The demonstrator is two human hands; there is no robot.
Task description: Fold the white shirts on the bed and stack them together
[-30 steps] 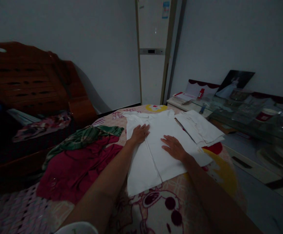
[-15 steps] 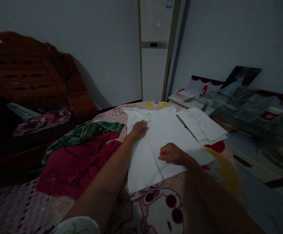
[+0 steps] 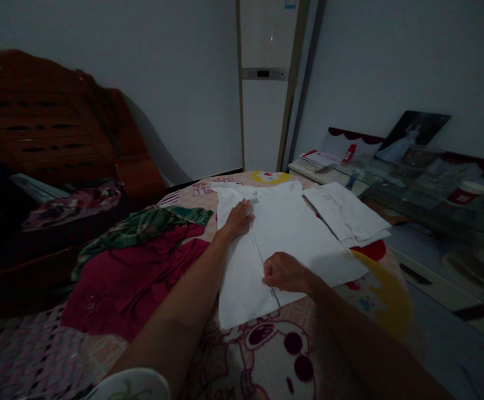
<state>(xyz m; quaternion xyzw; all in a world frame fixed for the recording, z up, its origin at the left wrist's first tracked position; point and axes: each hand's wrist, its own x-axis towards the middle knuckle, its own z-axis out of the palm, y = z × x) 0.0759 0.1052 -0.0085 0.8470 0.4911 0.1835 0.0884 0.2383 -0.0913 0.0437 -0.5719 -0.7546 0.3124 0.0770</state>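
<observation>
A white shirt (image 3: 292, 222) lies spread on the round table, its front edge running down the middle and its collar end away from me. Near the upper part of that edge, my left hand (image 3: 237, 218) rests with fingers bent together on the cloth. Lower down, my right hand (image 3: 286, 272) is closed, its thumb and fingertips pinching at the edge close to the hem. The exact grip of the left fingertips is partly hidden. To the right sits a folded white garment (image 3: 348, 214).
A patterned tablecloth (image 3: 279, 366) covers the table. On the left are a dark red garment (image 3: 129, 283) and a green plaid cloth (image 3: 142, 228). A wooden bench (image 3: 46, 116) stands behind them. At right, a glass-topped cabinet (image 3: 417, 194) holds a paper cup (image 3: 467, 194) and papers.
My right hand has moved slightly left and toward me, onto the shirt's front edge. The left hand has shifted only a little along the upper edge.
</observation>
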